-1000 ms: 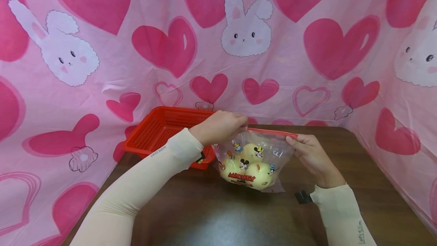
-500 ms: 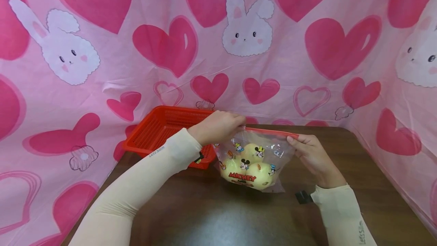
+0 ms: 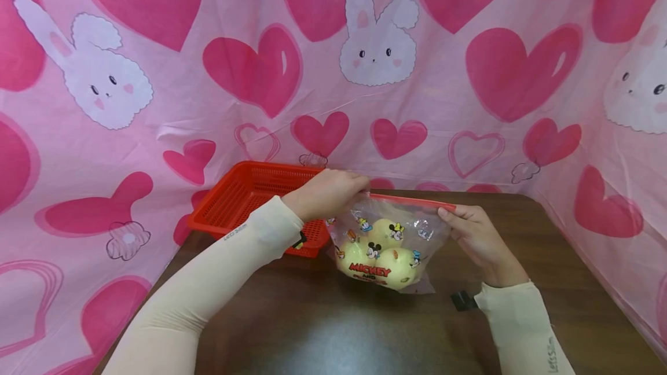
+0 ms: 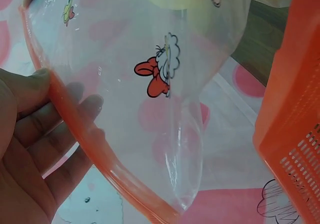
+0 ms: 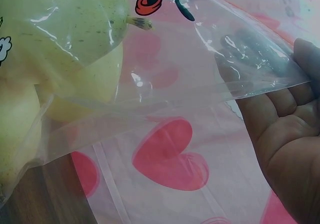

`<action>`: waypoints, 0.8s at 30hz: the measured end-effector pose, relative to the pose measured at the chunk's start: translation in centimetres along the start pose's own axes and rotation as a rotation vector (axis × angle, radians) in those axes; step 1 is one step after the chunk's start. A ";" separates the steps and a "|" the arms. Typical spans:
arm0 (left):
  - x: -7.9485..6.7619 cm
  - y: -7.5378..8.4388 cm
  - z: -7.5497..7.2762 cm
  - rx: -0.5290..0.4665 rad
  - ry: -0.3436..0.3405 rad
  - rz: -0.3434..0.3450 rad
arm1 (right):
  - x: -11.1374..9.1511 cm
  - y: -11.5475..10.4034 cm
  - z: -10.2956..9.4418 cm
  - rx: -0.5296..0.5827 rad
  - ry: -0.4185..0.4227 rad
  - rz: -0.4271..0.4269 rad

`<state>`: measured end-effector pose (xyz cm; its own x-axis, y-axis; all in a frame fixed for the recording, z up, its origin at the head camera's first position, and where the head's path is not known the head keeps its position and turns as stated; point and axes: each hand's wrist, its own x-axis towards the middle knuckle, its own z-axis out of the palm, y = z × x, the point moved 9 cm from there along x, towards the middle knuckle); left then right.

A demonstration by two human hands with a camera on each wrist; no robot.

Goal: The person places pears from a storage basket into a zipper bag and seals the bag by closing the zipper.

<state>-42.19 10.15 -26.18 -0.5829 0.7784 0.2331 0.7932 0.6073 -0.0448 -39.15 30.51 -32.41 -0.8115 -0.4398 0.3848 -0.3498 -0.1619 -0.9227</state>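
Note:
A clear zip bag (image 3: 429, 233) printed with cartoon characters hangs between my hands, its red zip strip (image 3: 409, 199) along the top. Three pale yellow-green round fruits (image 3: 400, 266) sit in its bottom; a short stem shows on one fruit (image 5: 80, 29) in the right wrist view. My left hand (image 3: 329, 192) pinches the zip strip toward its left end. In the left wrist view the thumb of that left hand (image 4: 35, 129) lies on the strip, with fingers behind the film. My right hand (image 3: 482, 242) pinches the bag's upper right corner between thumb and fingers.
A red perforated basket (image 3: 221, 204) stands at the back left, partly behind my left forearm. The bag hangs over a dark wooden table (image 3: 323, 328). Pink heart-patterned cloth (image 3: 438, 103) rises behind and beside the table. A black strap end (image 3: 462, 300) sticks out at my right wrist.
My left hand has slid slightly left along the zip strip, showing more of the red strip. My right hand and the fruits stay almost where they were.

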 end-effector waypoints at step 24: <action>-1.2 -1.3 0.2 -0.005 0.003 -0.027 | 0.0 0.0 0.1 0.001 -0.005 0.008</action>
<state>-42.51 8.48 -26.59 -0.6034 0.7614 0.2372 0.7781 0.6272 -0.0341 -39.10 30.48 -32.45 -0.8120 -0.4454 0.3771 -0.3429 -0.1589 -0.9259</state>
